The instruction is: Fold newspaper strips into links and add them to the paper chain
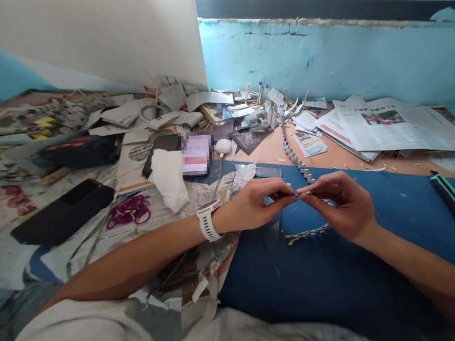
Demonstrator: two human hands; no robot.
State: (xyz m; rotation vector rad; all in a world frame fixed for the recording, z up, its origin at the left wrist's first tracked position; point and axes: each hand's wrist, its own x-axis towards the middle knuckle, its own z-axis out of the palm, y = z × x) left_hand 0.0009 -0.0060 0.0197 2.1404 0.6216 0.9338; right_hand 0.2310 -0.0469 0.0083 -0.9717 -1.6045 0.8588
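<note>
Fingertip pinch above the mat (264,285)

Your left hand (252,205) and right hand (343,205) met, fingertips closed tightly on a small piece (302,193), likely for fine control. A folded chain (298,162) lay just beyond, crossing surface (266,150) and mat, probably within reach.

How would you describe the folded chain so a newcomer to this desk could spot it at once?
Find the large blue mat, then the bare right hand over it. Beyond that hand, a narrow grey-and-white chain of small folded pieces runs toward the pale-blue wall. Its regular zigzag edge sets it apart from the loose paper scraps.
</note>
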